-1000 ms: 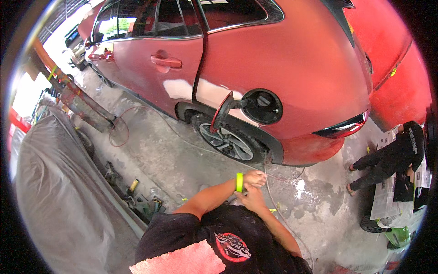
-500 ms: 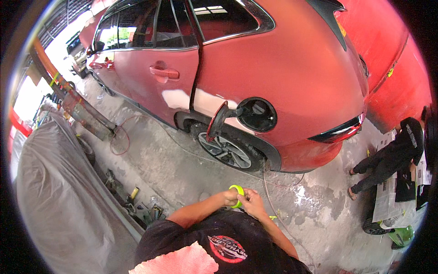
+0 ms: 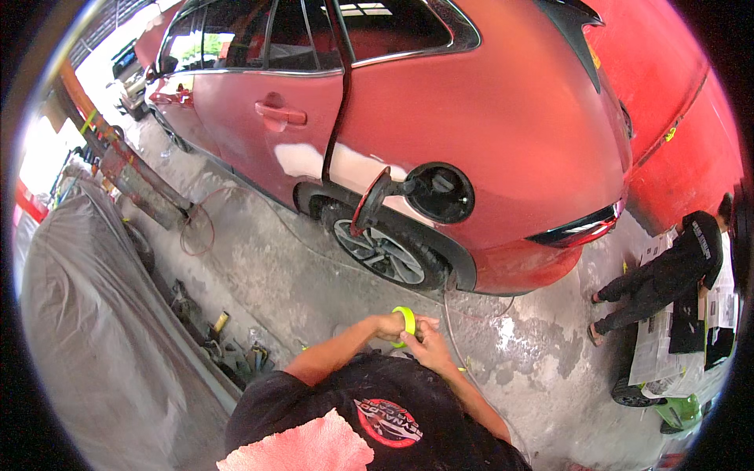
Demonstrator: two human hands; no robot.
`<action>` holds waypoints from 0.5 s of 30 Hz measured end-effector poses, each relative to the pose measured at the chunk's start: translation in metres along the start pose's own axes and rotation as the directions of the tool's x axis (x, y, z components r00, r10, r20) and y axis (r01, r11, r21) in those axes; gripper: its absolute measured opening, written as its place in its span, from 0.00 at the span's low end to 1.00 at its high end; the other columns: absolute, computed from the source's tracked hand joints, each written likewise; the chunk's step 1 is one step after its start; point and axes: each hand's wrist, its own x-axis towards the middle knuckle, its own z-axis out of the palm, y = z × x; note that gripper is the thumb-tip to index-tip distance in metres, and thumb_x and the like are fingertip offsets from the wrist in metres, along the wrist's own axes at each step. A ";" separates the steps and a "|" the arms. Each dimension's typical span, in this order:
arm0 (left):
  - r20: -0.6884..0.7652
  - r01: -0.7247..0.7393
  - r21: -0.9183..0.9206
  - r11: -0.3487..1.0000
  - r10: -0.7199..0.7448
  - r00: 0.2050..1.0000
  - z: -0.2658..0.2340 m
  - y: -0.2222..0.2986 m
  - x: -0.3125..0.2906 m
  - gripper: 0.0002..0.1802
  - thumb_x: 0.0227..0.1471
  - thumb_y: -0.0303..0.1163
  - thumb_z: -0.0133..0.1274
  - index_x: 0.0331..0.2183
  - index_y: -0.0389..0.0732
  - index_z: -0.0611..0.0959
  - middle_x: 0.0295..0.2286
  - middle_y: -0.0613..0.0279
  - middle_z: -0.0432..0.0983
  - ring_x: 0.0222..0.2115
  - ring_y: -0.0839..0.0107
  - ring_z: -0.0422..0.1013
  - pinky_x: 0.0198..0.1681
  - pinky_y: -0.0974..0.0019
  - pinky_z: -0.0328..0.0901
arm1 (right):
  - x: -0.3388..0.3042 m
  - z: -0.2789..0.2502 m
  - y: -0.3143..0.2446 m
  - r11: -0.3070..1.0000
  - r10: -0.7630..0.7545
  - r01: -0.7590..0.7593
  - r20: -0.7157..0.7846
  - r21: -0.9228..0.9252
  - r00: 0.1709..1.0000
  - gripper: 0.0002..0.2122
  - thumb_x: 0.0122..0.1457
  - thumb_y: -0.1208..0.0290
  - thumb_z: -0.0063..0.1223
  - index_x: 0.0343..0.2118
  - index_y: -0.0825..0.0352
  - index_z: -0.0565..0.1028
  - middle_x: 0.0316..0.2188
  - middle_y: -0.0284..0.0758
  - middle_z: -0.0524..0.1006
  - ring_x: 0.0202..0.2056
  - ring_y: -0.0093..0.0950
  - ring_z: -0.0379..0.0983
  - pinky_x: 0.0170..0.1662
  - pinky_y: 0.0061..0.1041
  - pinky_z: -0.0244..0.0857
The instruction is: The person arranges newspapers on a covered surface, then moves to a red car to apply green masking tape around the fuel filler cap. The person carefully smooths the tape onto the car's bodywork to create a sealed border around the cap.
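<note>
Both hands are together in front of my body, around a bright yellow-green roll of masking tape (image 3: 409, 321). My left hand (image 3: 385, 326) is closed at the roll's left side, with fingertips showing past the ring on the right. My right hand (image 3: 426, 345) grips the roll's right edge between bent fingers; a loose tape end cannot be made out. Beyond them stands a red car (image 3: 503, 133) with dull, sanded paint and pale patches on the rear door and quarter panel. Its fuel flap (image 3: 371, 201) hangs open beside the black filler recess (image 3: 440, 194).
A grey cover (image 3: 102, 314) drapes a large object on the left. Tools (image 3: 255, 357) lie beside it. A hose (image 3: 452, 314) runs over the concrete floor. At right, another person (image 3: 667, 275) in dark clothes stands by a paper-covered car part (image 3: 667, 365). A rusty post (image 3: 141, 184) stands left.
My hands and the tape roll have shifted slightly left and up. The right hand has slid lower on the roll. The view has tilted a little; the other person has shifted slightly.
</note>
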 end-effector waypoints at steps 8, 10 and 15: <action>0.141 -0.159 0.987 0.036 0.294 0.945 0.019 0.047 -0.036 0.23 0.56 0.35 0.55 0.52 0.36 0.78 0.46 0.44 0.79 0.46 0.52 0.77 0.50 0.53 0.69 | -0.003 -0.017 0.003 0.903 0.136 -0.056 -0.160 0.425 0.978 0.09 0.69 0.67 0.51 0.44 0.68 0.72 0.32 0.29 0.76 0.34 0.20 0.74 0.40 0.23 0.69; -0.057 -0.052 0.954 0.294 0.348 0.936 0.027 0.065 -0.045 0.24 0.56 0.38 0.57 0.52 0.36 0.78 0.44 0.44 0.80 0.45 0.51 0.77 0.50 0.53 0.70 | -0.007 -0.026 -0.023 0.892 0.165 -0.006 -0.313 0.453 0.935 0.08 0.69 0.65 0.51 0.38 0.65 0.73 0.25 0.27 0.71 0.25 0.18 0.68 0.31 0.23 0.65; -0.368 0.188 0.845 0.500 0.289 0.884 0.029 0.062 -0.052 0.30 0.59 0.42 0.59 0.56 0.36 0.74 0.45 0.49 0.81 0.47 0.56 0.77 0.52 0.56 0.71 | -0.016 -0.037 -0.016 0.762 0.327 -0.118 -0.222 0.636 0.918 0.08 0.69 0.65 0.52 0.38 0.64 0.75 0.19 0.23 0.67 0.19 0.14 0.61 0.23 0.20 0.60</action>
